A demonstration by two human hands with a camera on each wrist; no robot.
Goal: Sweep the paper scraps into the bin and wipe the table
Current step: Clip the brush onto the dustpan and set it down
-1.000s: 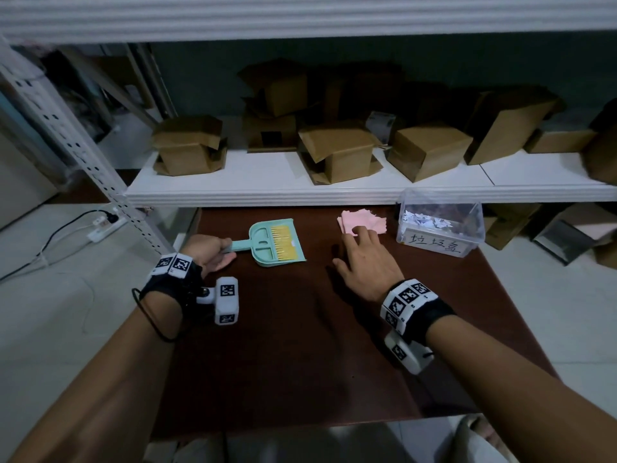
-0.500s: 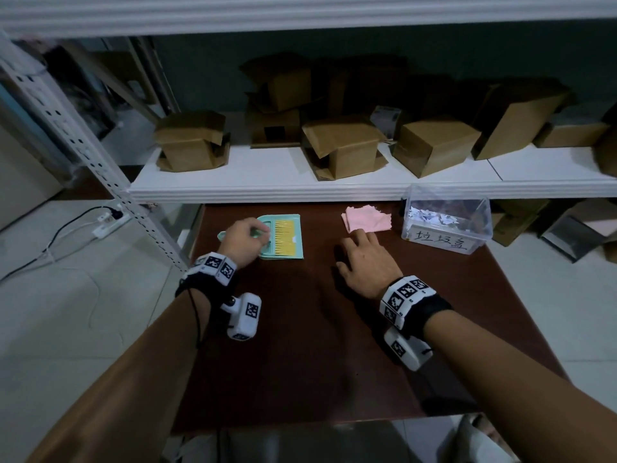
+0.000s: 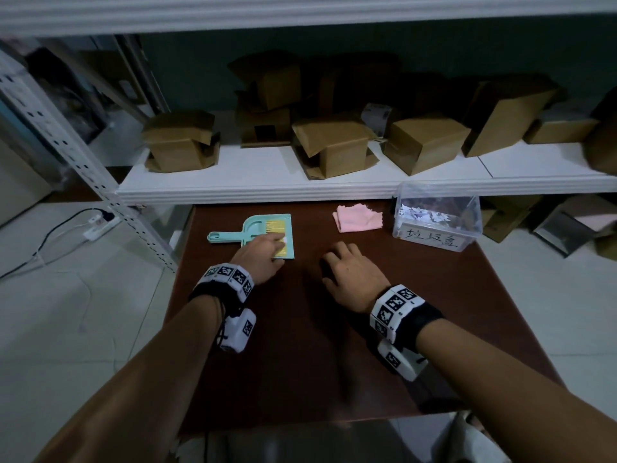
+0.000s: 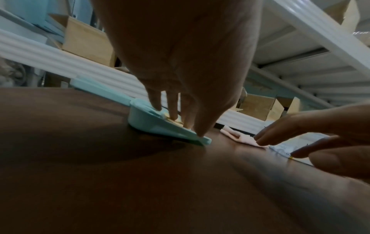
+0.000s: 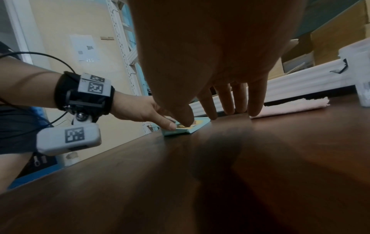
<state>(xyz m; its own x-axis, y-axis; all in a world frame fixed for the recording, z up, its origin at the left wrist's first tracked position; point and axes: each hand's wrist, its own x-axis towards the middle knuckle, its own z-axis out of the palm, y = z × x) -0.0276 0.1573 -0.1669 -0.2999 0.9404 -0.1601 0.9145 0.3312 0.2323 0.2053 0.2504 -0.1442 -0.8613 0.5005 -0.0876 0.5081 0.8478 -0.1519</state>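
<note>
A teal dustpan (image 3: 255, 228) lies on the dark brown table (image 3: 300, 362) at the back left, with a yellow-bristled brush (image 3: 278, 228) lying in it. My left hand (image 3: 267, 250) reaches over the pan; its straight fingertips (image 4: 173, 116) touch the bristles and the thumb meets the pan's front lip (image 4: 202, 139). My right hand (image 3: 344, 262) rests flat on the table with straight fingers, a short way in front of the folded pink cloth (image 3: 357, 218). A clear bin (image 3: 437, 217) with a handwritten label holds paper scraps at the back right.
A white shelf (image 3: 300, 185) with several cardboard boxes overhangs the table's far edge, close above the dustpan, cloth and bin. A perforated metal post (image 3: 100, 182) stands at the left. A power strip (image 3: 100, 225) lies on the tiled floor.
My left hand left the dustpan's handle and moved right onto the brush in the pan. My right hand drew back from the pink cloth toward me.
</note>
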